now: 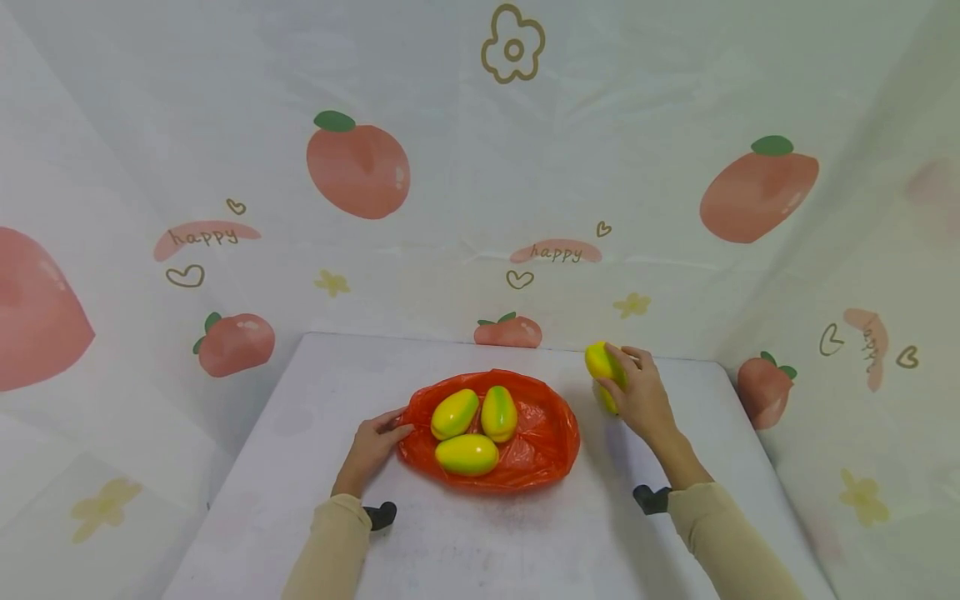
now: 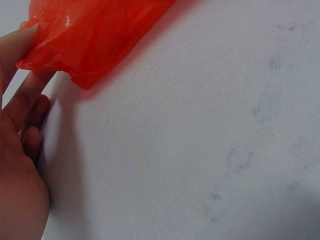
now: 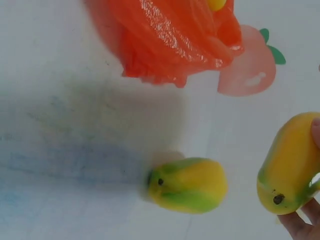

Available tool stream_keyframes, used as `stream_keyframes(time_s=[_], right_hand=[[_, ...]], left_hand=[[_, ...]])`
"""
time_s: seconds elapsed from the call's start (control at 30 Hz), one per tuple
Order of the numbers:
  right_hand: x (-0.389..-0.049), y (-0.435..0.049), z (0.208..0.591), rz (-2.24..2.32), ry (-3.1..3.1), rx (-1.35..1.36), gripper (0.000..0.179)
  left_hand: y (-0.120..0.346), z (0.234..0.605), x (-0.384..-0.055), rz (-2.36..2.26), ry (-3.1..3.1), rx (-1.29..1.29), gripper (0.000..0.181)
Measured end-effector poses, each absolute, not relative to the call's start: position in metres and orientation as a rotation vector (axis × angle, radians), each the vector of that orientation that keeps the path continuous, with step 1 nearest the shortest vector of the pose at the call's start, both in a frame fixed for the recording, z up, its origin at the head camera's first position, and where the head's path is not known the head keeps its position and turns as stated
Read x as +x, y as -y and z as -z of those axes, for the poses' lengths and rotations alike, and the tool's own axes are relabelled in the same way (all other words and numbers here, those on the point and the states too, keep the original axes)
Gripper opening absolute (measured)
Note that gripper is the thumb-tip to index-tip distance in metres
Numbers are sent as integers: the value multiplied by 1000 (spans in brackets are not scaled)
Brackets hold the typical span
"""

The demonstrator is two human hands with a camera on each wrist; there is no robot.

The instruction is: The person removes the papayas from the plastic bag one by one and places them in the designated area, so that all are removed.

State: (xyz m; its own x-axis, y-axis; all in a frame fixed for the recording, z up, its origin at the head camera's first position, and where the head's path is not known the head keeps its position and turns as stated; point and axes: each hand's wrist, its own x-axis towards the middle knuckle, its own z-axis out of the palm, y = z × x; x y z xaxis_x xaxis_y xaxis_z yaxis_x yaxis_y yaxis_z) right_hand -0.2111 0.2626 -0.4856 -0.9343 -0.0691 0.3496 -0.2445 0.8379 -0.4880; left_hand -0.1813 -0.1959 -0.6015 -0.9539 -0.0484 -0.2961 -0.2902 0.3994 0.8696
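- The right hand (image 1: pixel 637 392) has its fingers curled round the held fruit (image 1: pixel 597 360), a smooth yellow-green piece; a firm grasp across its body seems best, since the shiny skin may slip.
- The left hand (image 1: pixel 375 442) is at the edge of the red plastic bag (image 1: pixel 540 446); its fingers seem to pinch that edge, though the left wrist view crops them too tightly to be sure.
- The bag spreads between the left fingers and the right fingers. Light, steady pressure on its edge should serve better than a tug, which could fold the thin plastic inward.
- Just beyond the left fingers, inside the bag, 3 bagged fruits (image 1: pixel 467 455) lie close together. The barest stretch of red plastic is on the side nearer the right fingers, so that side offers the most room.
- The loose fruit (image 1: pixel 608 402) rests on the bench (image 1: pixel 510 550), just below the right thumb in the head view. Raising the right fingers before any sideways move would likely avoid knocking it into a roll.
- A path leftward from the right fingers needs enough height to clear the crinkled edge of the bag.
- Wherever the held fruit comes down, loosening the right fingers only close to the surface should limit bouncing, as its rounded shape looks prone to rolling.
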Motion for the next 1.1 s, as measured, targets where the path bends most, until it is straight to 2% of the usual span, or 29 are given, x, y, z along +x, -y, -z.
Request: stream_keyframes(time_s=[0.5, 1.1], right_hand=[[-213, -293, 499, -778, 2562, 183, 58], [-209, -315, 513, -958, 2689, -129, 59]], left_hand=[[195, 601, -183, -1576, -2421, -308, 57], [197, 604, -184, -1576, -2415, -311, 58]])
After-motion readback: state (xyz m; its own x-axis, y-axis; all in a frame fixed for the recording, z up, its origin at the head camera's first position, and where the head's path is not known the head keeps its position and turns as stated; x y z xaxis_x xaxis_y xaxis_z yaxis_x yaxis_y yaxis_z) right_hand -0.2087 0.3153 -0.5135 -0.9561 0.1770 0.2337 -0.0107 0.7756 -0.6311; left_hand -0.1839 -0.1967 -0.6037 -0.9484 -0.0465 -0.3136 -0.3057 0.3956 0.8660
